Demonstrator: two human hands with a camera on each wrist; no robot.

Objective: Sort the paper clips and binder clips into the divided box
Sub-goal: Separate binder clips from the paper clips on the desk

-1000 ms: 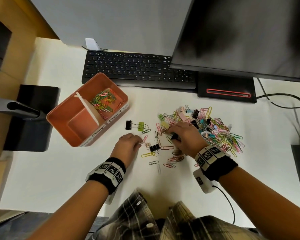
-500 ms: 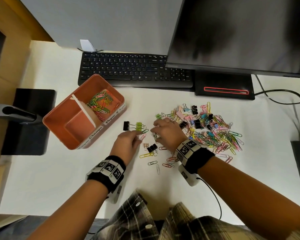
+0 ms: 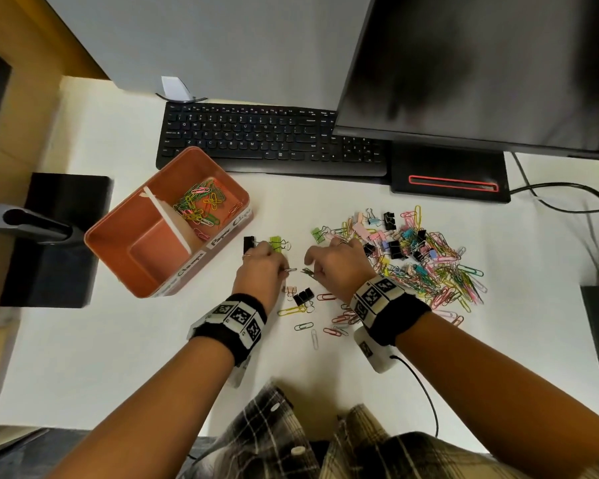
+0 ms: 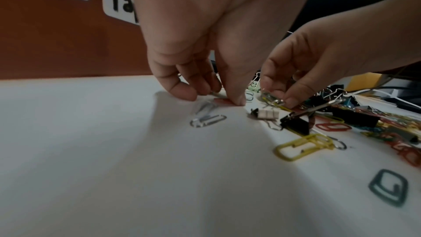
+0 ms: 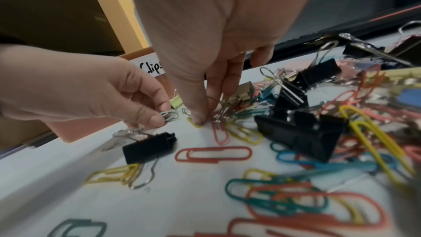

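Paper clips (image 3: pixel 440 271): lying mostly right of both hands, some in divided box (image 3: pixel 135 267) far compartment
Left hand (image 3: pixel 260 271): pinching silver clip (image 5: pixel 169 114), sitting nearer the box
Right hand (image 3: pixel 336 264): pinching clips just beside it

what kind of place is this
Most likely an office desk or computer workstation: a black keyboard and a large dark monitor sit on the white desk, with loose stationery clips spread in front.

Bright, even overhead light on the white desk (image 3: pixel 83 340), soft shadows under both hands, strong wide-angle bending at the edges, blurred foreground paper clips (image 5: pixel 296 203) in wrist views, slight motion smear.
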